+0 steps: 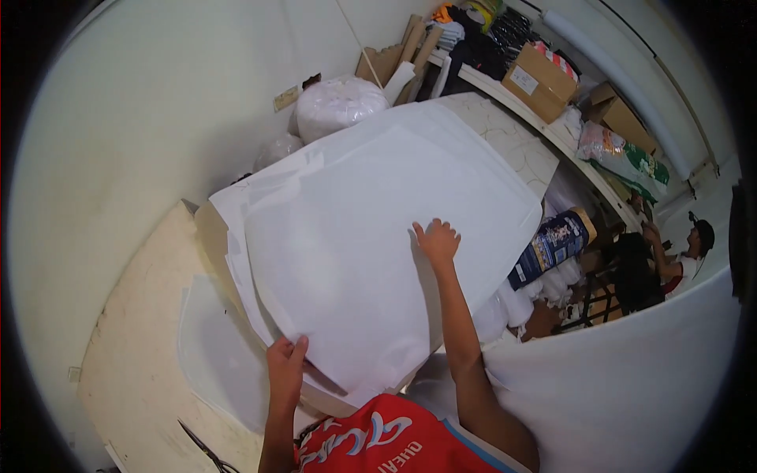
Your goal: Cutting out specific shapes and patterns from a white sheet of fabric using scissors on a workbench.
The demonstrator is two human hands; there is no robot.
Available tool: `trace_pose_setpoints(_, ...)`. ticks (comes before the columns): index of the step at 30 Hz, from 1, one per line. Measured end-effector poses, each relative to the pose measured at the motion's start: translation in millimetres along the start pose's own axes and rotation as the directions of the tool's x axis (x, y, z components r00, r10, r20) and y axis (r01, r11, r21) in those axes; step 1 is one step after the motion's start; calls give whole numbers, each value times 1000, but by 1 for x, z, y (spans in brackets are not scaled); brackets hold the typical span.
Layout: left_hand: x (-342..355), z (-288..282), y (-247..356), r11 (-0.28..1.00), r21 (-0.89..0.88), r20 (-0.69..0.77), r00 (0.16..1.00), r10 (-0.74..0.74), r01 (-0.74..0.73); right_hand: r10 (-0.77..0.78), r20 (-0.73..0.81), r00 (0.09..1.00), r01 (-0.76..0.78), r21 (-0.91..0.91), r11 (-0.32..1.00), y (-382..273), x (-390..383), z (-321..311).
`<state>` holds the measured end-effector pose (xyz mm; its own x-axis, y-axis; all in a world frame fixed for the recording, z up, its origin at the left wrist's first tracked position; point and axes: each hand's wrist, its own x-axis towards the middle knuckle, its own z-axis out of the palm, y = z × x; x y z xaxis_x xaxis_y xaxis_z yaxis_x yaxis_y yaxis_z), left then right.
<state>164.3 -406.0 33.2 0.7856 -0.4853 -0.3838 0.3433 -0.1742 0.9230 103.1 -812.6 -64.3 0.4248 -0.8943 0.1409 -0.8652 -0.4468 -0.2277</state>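
A stack of large white sheets [371,213], fabric or paper, lies across the table before me. The top sheet's near left edge curls up and stands a little apart from the layers below. My left hand [285,366] is closed on that edge, thumb on top and the other fingers partly hidden. Farther right, my right hand [439,243] rests on the top sheet with its fingers spread and holds nothing. Dark scissors [206,448] lie on the table at the lower left, apart from both hands.
Flat pale sheets [217,347] lie on the wooden tabletop [138,339] at left. A plastic-wrapped white bundle [339,106] sits behind the stack. Cardboard boxes [540,83] and bags fill a shelf at far right. Below it stands a dark blue bag [556,246]; another person [686,256] is beyond.
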Motion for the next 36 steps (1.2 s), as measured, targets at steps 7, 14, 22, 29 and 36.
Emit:
trace_pose_setpoints(7, -13, -23, 3, 977, -211, -214, 977, -13, -33, -58, -104, 993, 81, 232, 969, 13, 67, 14)
trace_pose_setpoints(14, -5, -20, -7, 992, -106, -356, 934, 27, -69, 149, -180, 972, -29, 539, 842, 60, 240, 71)
trace_pose_setpoints(22, -13, -17, -17, 998, 52, -358, 934, -14, 35, -431, 286, 856, -100, 909, 404, 173, 353, 92)
trace_pose_setpoints(29, 4, -10, -15, 950, 273, -383, 923, -40, 154, -282, 647, 708, -355, 672, 650, 87, 403, 20)
trace_pose_setpoints(36, -5, -10, -37, 985, 72, -434, 884, 174, -158, -422, 446, 789, 4, 683, 731, 73, 321, -34)
